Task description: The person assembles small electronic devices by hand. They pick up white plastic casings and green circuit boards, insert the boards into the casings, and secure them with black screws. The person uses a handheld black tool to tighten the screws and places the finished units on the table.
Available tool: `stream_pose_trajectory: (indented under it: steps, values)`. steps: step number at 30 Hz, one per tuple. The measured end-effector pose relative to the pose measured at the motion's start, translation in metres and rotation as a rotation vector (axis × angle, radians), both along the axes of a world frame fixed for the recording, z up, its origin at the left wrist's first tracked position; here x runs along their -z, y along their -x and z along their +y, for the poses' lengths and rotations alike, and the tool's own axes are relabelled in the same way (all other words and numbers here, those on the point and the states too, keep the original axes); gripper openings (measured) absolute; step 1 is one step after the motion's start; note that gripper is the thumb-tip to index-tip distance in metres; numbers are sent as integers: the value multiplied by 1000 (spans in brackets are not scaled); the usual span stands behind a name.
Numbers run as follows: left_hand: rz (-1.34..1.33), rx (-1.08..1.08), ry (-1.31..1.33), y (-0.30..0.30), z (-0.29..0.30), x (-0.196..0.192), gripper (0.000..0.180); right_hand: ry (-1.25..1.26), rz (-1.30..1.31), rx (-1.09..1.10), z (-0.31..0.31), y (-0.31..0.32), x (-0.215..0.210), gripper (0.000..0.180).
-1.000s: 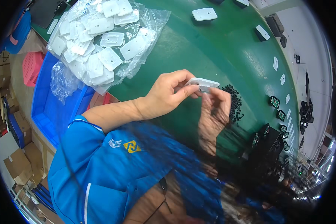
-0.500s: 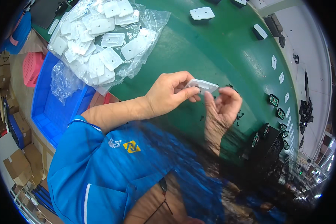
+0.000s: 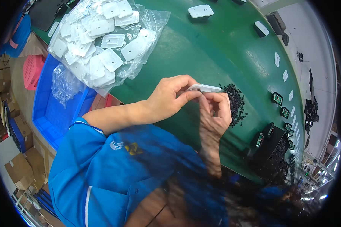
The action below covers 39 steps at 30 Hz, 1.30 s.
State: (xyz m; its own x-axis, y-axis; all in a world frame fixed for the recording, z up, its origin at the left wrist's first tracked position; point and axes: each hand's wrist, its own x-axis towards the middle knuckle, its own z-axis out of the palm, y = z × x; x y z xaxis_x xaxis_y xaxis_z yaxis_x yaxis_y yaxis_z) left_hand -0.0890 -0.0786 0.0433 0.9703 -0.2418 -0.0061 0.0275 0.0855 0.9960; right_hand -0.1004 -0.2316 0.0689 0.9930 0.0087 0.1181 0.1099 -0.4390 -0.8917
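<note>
A white plastic cover (image 3: 207, 87), a shallow rounded rectangle, is tilted nearly edge-on above the green table. My left hand (image 3: 173, 95) pinches its left end between thumb and fingers. From below, the closed fingertips of my right hand (image 3: 215, 113) meet the cover's underside beside my left thumb. Whether a small part sits between those right fingertips is hidden. Just beyond the right hand lies a heap of small black parts (image 3: 235, 105).
Many similar white covers (image 3: 111, 59) lie on a clear plastic bag at the upper left. Below it stands a blue bin (image 3: 53, 121). Circuit-board pieces (image 3: 277, 99) and white covers line the table's right edge, near a black box (image 3: 271, 147). Dark hair blurs the lower right.
My right hand has moved left from beside the black parts to the cover, its fingertips closing together under it. The cover has tipped flatter. My left hand keeps its hold.
</note>
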Motion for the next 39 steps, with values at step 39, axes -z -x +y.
stream_pose_trajectory:
  steps: [39]
  values:
    - [234, 76, 244, -4, -5, -7, 17, -344, 88, 25, -24, -12, 6, 29]
